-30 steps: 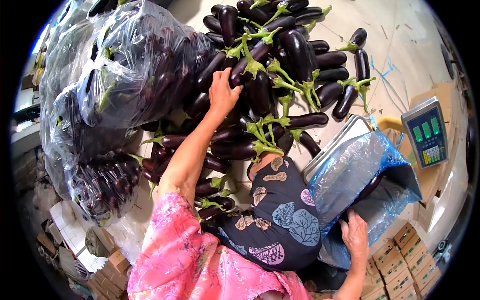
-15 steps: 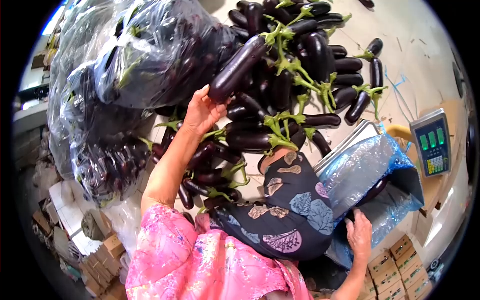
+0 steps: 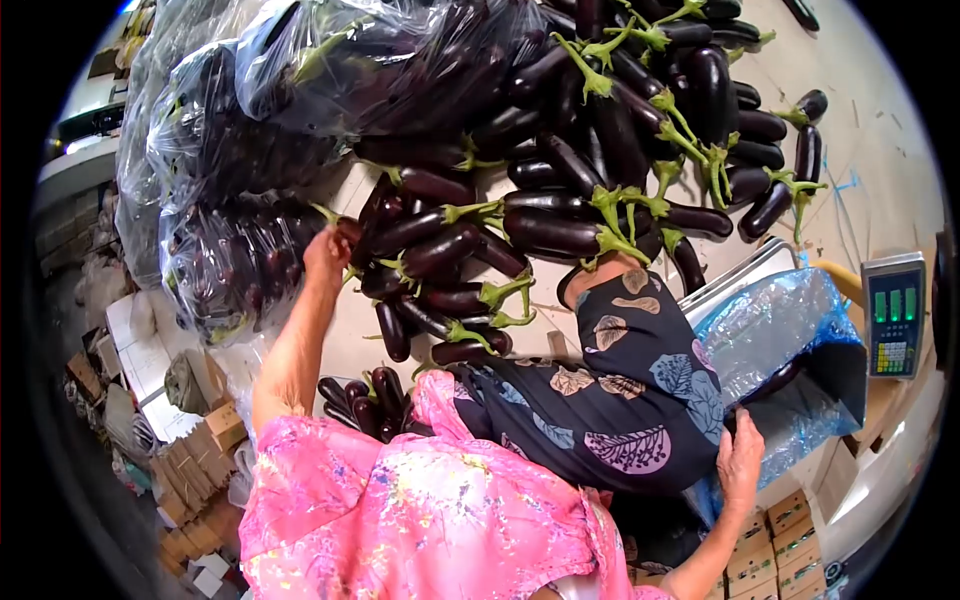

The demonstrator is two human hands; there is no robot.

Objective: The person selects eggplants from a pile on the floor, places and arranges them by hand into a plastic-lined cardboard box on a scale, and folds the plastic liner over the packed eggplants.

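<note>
My left hand [image 3: 328, 255] is at the left edge of the loose eggplants [image 3: 430, 250], its fingers against a dark eggplant [image 3: 348, 230] with a green stem, beside the bagged eggplants [image 3: 245, 255]. Whether the fingers grip it is hard to make out. At the right, my right hand [image 3: 740, 455] is closed at the near edge of a blue plastic liner [image 3: 770, 325] in an open container. What its fingers hold is too small to name. One dark eggplant [image 3: 780, 380] shows inside the liner.
A scale display [image 3: 893, 315] with green digits stands at the right. Large clear bags of eggplants [image 3: 400, 70] fill the upper left. More eggplants [image 3: 620, 130] lie heaped on the floor ahead. Stacked cartons [image 3: 790, 545] are at lower right, and small eggplants [image 3: 370, 400] lie beside my leg.
My left hand touched one eggplant in the heap, then lifted a large one; it has now moved left and down, away from that one. The view has shifted left. My right hand stays by the liner.
</note>
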